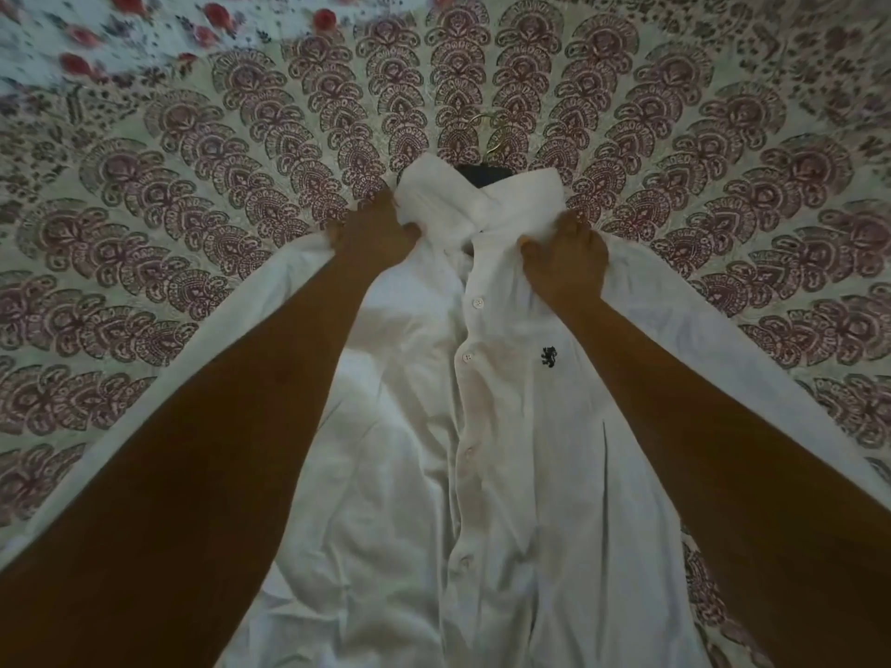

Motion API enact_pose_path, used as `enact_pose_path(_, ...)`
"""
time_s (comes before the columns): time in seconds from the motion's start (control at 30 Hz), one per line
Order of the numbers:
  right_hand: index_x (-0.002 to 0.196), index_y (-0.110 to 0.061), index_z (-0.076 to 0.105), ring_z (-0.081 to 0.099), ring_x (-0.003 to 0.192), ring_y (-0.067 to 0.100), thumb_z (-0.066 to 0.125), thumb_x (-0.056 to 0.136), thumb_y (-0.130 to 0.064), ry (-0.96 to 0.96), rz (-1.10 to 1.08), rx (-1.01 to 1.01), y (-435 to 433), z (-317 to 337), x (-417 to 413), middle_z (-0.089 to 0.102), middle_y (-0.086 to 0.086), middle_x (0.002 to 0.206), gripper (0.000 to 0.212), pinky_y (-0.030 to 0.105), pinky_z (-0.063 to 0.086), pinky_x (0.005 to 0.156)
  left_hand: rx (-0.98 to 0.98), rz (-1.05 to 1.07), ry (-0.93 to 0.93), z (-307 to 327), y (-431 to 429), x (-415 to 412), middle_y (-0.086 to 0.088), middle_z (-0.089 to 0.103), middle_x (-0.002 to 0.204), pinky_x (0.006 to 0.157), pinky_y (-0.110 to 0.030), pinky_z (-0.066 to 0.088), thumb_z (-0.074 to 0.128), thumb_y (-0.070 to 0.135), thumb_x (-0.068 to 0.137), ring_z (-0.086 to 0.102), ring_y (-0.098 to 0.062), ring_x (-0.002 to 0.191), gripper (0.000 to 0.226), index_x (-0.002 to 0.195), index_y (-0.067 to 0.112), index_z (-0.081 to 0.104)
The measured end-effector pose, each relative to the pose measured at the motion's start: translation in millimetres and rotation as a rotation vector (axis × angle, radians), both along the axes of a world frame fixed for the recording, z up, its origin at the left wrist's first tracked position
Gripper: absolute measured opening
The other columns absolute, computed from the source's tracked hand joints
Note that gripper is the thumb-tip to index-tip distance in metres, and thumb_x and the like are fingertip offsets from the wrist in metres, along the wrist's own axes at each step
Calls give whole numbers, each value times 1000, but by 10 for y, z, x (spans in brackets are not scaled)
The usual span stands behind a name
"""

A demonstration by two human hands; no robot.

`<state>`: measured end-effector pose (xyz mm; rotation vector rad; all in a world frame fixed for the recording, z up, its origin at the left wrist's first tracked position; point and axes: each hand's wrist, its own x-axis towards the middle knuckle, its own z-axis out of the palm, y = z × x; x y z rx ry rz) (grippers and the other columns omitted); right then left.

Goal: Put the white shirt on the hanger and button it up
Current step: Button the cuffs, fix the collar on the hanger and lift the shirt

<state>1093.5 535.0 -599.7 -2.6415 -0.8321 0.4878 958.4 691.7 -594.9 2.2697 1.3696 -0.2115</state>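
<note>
The white shirt lies front-up on a patterned bedspread, collar at the far end, its button placket running down the middle with several buttons fastened. A small dark logo sits on the chest. The hanger is inside the shirt: its thin metal hook pokes out beyond the collar and a dark part shows in the neck opening. My left hand grips the shirt's left shoulder beside the collar. My right hand clutches the right shoulder fabric beside the collar.
The bedspread has a maroon paisley fan pattern and spreads out on all sides. A lighter cloth with red flowers lies at the far left edge.
</note>
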Motion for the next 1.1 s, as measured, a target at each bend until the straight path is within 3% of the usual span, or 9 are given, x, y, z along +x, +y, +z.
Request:
enact_pose_path(0.1, 134, 3, 35, 43, 123, 35, 21, 72, -56, -7, -51, 18, -58, -15, -28, 49, 23, 129, 87, 41, 29, 107, -33, 21, -32, -58, 38, -70, -15, 45, 139, 111, -46, 25, 57, 41, 87, 38, -34, 130, 58, 134, 11, 41)
enact_pose_path(0.2, 136, -1, 36, 37, 127, 34, 47, 87, -48, 64, -85, 62, -161, 91, -25, 45, 21, 134, 68, 41, 25, 108, -26, 16, -139, -21, -56, -180, -15, 55, 129, 106, -46, 33, 62, 37, 84, 46, -33, 122, 51, 125, 9, 51)
enact_pose_path(0.4, 128, -6, 46, 41, 123, 33, 36, 85, -60, 155, -149, 363, -571, 492, -254, 51, 15, 130, 69, 43, 31, 105, 29, 99, -369, 300, -594, -565, -15, 58, 124, 102, -48, 36, 68, 23, 82, 52, -32, 117, 54, 129, 9, 46)
enact_pose_path(0.5, 107, -8, 53, 50, 107, 30, 28, 78, -69, 219, -241, 507, -762, 691, -491, 60, 11, 109, 72, 41, 39, 96, 79, 74, -430, 488, -879, -836, -24, 63, 110, 91, -48, 44, 62, 20, 82, 59, -38, 103, 49, 125, -1, 49)
enact_pose_path(0.6, 107, -10, 51, 47, 113, 29, 33, 88, -63, 284, -336, 547, -911, 780, -682, 60, 10, 111, 59, 39, 36, 99, 160, 52, -364, 630, -1122, -992, -27, 62, 100, 83, -46, 44, 49, 9, 84, 58, -40, 96, 32, 112, -4, 54)
enact_pose_path(0.73, 131, -11, 40, 38, 127, 32, 33, 88, -65, 346, -330, 410, -1077, 887, -879, 50, 14, 132, 69, 44, 29, 106, 95, 159, -222, 775, -1429, -1066, -22, 49, 125, 96, -46, 36, 40, 9, 87, 43, -40, 119, 32, 114, -3, 53)
enact_pose_path(0.83, 135, -8, 36, 37, 128, 37, 42, 88, -57, 389, -257, 302, -1233, 854, -1033, 45, 20, 136, 68, 44, 31, 104, -189, 272, -458, 751, -1626, -1116, -20, 46, 138, 107, -44, 35, 33, 20, 85, 41, -36, 127, 50, 131, 5, 48)
enact_pose_path(1.0, 125, -6, 51, 49, 116, 36, 51, 91, -33, 313, -183, 416, -1444, 648, -1256, 58, 20, 118, 43, 41, 42, 96, -287, 268, -529, 630, -1881, -1214, -13, 34, 148, 114, -42, 25, 37, 18, 92, 29, -28, 137, 47, 139, 10, 39)
enact_pose_path(1.1, 120, -9, 53, 53, 105, 21, 54, 90, -35, 324, -187, 551, -1531, 634, -1264, 58, 10, 115, 40, 26, 40, 88, -255, 236, -587, 559, -1929, -1273, -12, 32, 149, 116, -41, 21, 38, 28, 94, 27, -25, 138, 47, 139, 14, 39)
